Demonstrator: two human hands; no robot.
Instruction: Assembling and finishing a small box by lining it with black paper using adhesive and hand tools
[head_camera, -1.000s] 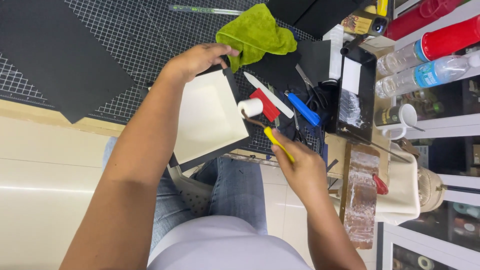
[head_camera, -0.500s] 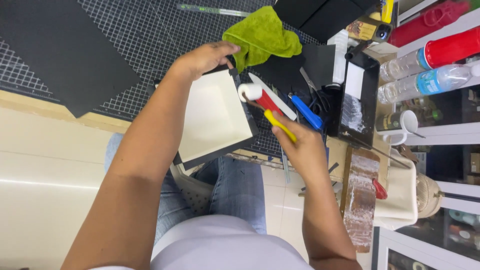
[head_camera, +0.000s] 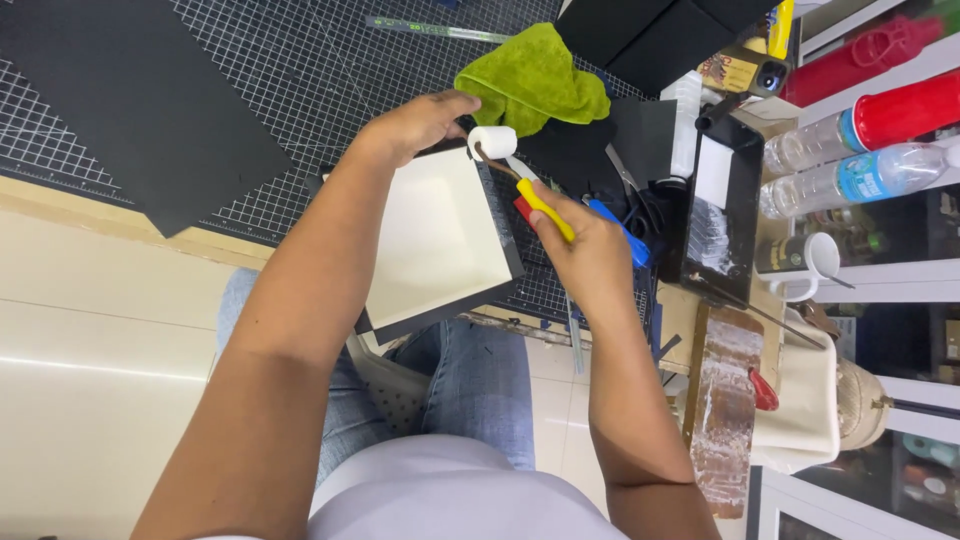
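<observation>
My left hand (head_camera: 418, 122) grips the far edge of an open box (head_camera: 440, 240) with a cream inside and black outer walls, tilted over the table's front edge. My right hand (head_camera: 590, 245) holds a small paint roller (head_camera: 492, 142) by its yellow handle (head_camera: 545, 210). The white roller head rests at the box's far right corner, close to my left fingers.
A black gridded cutting mat (head_camera: 290, 70) covers the table, with black card sheets (head_camera: 130, 100) on the left. A green cloth (head_camera: 530, 80), a black glue tray (head_camera: 715, 210), blue-handled tools (head_camera: 625, 230), bottles (head_camera: 850, 175) and a white cup (head_camera: 810, 265) crowd the right side.
My right hand has moved the roller up along the box's right wall to its far corner. The left hand keeps its hold on the box.
</observation>
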